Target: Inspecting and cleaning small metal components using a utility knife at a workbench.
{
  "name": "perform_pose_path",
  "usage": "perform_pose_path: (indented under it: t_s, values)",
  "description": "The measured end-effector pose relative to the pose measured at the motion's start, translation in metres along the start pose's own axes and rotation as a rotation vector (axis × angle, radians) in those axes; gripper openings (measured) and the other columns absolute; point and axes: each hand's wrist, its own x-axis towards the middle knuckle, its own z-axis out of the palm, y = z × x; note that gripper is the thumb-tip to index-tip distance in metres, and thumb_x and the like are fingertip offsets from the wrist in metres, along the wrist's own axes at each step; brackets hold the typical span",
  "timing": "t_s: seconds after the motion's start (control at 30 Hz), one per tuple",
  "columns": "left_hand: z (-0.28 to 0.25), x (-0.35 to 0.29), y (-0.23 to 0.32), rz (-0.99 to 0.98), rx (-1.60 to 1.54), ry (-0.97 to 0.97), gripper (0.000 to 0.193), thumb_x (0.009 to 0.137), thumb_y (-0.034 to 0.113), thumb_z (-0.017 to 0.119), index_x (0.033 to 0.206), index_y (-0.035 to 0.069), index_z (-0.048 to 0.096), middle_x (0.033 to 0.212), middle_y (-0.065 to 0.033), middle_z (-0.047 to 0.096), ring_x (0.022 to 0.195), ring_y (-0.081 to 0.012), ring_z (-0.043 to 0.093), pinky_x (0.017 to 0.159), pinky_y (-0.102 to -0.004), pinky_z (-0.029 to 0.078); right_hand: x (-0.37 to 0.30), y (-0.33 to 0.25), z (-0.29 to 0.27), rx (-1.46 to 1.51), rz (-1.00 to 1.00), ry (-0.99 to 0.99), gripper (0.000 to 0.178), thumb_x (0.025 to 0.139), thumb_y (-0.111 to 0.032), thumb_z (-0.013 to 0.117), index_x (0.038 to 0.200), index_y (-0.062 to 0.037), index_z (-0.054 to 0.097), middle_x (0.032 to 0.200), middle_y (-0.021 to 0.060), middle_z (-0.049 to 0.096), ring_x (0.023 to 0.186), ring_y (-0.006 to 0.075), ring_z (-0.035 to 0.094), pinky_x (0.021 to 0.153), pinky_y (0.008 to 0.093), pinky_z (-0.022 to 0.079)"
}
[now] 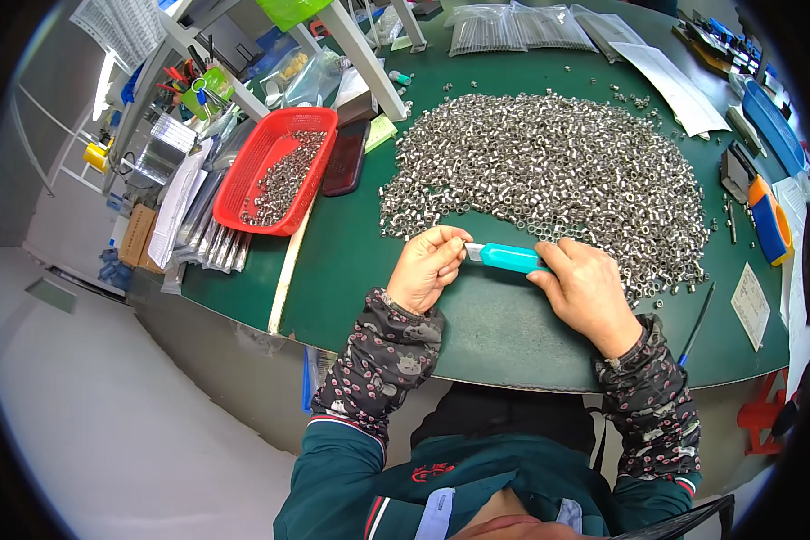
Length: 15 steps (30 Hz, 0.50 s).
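Observation:
In my right hand [589,286] is a teal-handled tool [511,258] with a short silvery end, shaped like a utility knife. Its handle lies level, pointing left, with my fingers on top and the thumb beneath. My left hand [430,268] is closed in a pinch right at the tool's silvery end. Whatever those fingertips hold is too small or too hidden to name. Just beyond both hands spreads a wide heap of small metal rings [549,162] on the green table [513,333].
To the left, a red plastic basket [229,193] contains more rings, beside a dark phone [345,160]. Bagged parts [522,29] lie at the back. On the right are an orange-and-blue tool [770,220], a pen [697,326], a paper card [750,304] and a blue tray [772,126].

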Motion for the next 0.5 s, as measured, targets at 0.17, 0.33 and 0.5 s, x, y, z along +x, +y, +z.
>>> perform_pose_path:
  t_s: [0.17,0.33,0.5]
  values:
    - [0.001,0.0,0.002,-0.009,0.006,0.004,0.012,0.087,0.008,0.05,0.095,0.0,0.054,0.073,-0.0023,0.052,0.047,-0.001,0.034,0.039,-0.0134,0.026,0.001,0.0,0.0,-0.068,-0.067,0.078,0.024,0.067,-0.018,0.067,0.084,-0.0076,0.053,0.065,0.006,0.047,0.061,0.0226,0.053,0.053,0.0349,0.041]
    - [0.003,-0.001,0.004,-0.031,0.007,0.0,0.012,0.087,0.009,0.05,0.094,0.0,0.054,0.073,-0.0024,0.052,0.047,-0.0009,0.034,0.039,-0.0132,0.026,0.002,0.0,-0.003,-0.13,-0.12,0.084,0.028,0.067,-0.017,0.066,0.089,-0.0063,0.054,0.067,0.0072,0.046,0.062,0.0239,0.05,0.054,0.0355,0.039]
    - [-0.002,0.0,0.002,-0.056,-0.108,0.02,0.018,0.089,0.016,0.049,0.092,0.0,0.054,0.074,-0.0023,0.051,0.048,-0.0015,0.034,0.038,-0.0133,0.026,0.004,0.0,-0.01,-0.099,-0.117,0.136,0.026,0.066,-0.018,0.067,0.085,-0.0068,0.054,0.066,0.0058,0.046,0.062,0.0225,0.051,0.055,0.0342,0.039]
